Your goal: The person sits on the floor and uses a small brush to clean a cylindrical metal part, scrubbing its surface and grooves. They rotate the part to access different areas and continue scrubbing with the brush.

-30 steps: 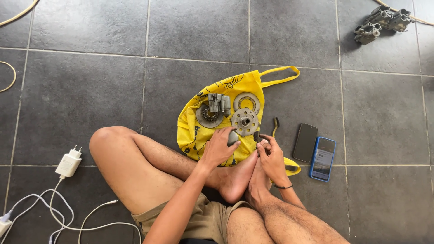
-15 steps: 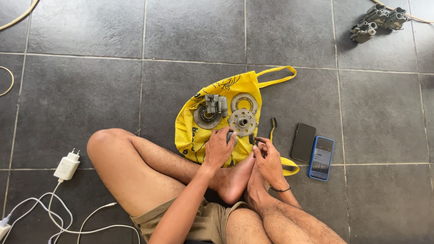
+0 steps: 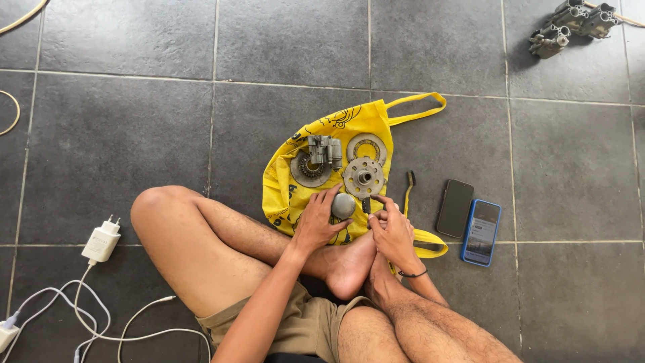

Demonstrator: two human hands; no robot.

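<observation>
I sit cross-legged on a tiled floor. My left hand (image 3: 321, 222) grips a small round grey metal part (image 3: 342, 206). My right hand (image 3: 391, 228) pinches a small dark piece (image 3: 366, 205) right beside that part. Both hands hover over the near edge of a yellow cloth bag (image 3: 285, 178) spread flat on the floor. On the bag lie a holed metal hub disc (image 3: 363, 177), a flat ring plate (image 3: 367, 146), a toothed round part (image 3: 308, 171) and a grey metal block (image 3: 325, 150).
A small wire brush (image 3: 408, 190) lies at the bag's right edge. Two phones, one black (image 3: 455, 208) and one in a blue case (image 3: 482, 232), lie to the right. A white charger (image 3: 101, 239) with cables is at left; grey metal assemblies (image 3: 571, 23) rest top right.
The hands have shifted slightly, staying together over the bag's near edge. The round grey part shows more clearly in my left hand.
</observation>
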